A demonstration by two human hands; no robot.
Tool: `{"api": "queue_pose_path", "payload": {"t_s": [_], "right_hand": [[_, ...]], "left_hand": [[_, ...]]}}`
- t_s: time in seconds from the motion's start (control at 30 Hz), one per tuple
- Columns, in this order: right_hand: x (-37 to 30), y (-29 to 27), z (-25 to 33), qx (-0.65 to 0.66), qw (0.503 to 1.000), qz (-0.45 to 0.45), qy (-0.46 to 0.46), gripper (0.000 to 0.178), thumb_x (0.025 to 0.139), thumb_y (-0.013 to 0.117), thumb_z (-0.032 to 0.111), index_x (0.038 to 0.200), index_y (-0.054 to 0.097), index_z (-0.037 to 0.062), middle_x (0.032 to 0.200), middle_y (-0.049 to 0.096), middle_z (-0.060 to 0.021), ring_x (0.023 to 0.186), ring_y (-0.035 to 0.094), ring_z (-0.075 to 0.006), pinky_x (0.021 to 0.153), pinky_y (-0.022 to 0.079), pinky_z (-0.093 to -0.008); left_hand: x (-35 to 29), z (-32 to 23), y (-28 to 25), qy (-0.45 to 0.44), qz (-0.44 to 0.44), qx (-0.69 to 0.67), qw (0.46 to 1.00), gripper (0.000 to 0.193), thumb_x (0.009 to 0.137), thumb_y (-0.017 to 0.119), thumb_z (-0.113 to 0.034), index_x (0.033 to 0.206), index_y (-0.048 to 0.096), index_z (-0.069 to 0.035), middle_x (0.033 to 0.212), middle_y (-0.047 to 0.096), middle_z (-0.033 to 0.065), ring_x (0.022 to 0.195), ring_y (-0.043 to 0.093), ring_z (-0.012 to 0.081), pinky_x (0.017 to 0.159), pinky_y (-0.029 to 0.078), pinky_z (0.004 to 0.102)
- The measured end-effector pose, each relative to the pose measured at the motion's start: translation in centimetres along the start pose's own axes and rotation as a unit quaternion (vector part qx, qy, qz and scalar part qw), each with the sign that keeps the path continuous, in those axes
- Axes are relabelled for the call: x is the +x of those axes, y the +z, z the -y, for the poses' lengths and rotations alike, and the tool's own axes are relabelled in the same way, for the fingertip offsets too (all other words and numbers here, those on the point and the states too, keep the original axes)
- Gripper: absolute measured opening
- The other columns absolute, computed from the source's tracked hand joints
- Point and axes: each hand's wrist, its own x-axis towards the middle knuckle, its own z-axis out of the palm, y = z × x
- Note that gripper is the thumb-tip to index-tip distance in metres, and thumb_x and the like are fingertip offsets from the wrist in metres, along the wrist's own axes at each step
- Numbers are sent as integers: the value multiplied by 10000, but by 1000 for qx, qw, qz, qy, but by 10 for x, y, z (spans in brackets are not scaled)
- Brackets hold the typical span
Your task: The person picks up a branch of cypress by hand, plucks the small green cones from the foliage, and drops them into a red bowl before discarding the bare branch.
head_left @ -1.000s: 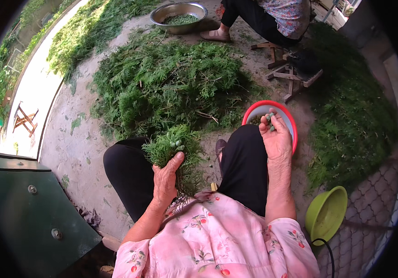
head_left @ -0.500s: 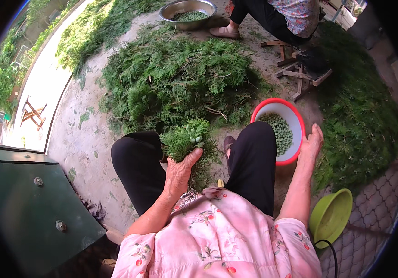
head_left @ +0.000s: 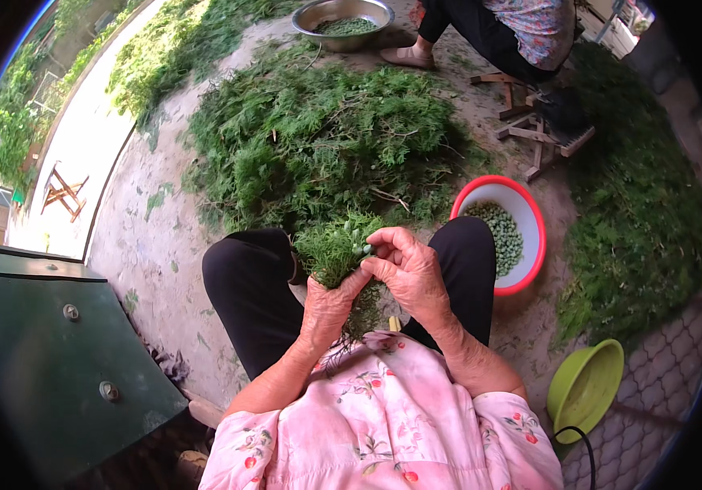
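Note:
A bunch of green conifer sprigs (head_left: 326, 249) is gripped in my left hand (head_left: 331, 309), above my lap between the knees. Small pale green seed cones show at the bunch's right side. There my right hand (head_left: 410, 273) pinches a seed cone (head_left: 366, 249) between thumb and fingers, close to my left thumb. Just beyond my right knee stands a white basin with a red rim (head_left: 539, 237), tilted toward me. Loose green seed cones (head_left: 498, 237) lie inside it, partly hidden by the knee.
Ahead lies a big heap of cut branches (head_left: 326, 139), with another pile (head_left: 641, 204) at right. A metal bowl of cones (head_left: 343, 41) stands beyond, near a seated person (head_left: 490, 33). A lime-green basin (head_left: 584, 392) leans at lower right; a dark green panel (head_left: 49, 359) is at left.
My right hand has moved left from beside the red-rimmed basin to the sprigs and closed on a cone there. My left hand still holds the bunch.

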Motion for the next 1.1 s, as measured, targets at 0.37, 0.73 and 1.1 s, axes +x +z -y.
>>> {"api": "queue_pose_path", "payload": {"t_s": [0.37,0.73,1.1], "right_hand": [[0,-4,-8,269,944,41,186,153,811,627,38,935,536,35,743,561,-7,572,531,-73,499,451,-215],[7,-19,-1,508,844,68,157,175,836,615,86,975,516,44,827,565,-51,694,568,-127,527,451,-239],[3,-10,-2,177,983,18,35,170,794,654,77,946,598,24,748,530,0,642,513,-84,541,415,-220]], "left_hand": [[1,-4,-9,-75,5,-36,997,227,782,670,-69,998,609,-33,909,625,6,798,562,99,733,461,255],[2,-6,-5,-86,2,-15,996,259,774,669,-69,1019,598,-27,921,621,15,810,558,109,732,458,269],[2,-7,-4,-50,31,10,998,254,787,663,-86,1026,602,-28,922,628,18,814,562,114,747,457,273]]}}
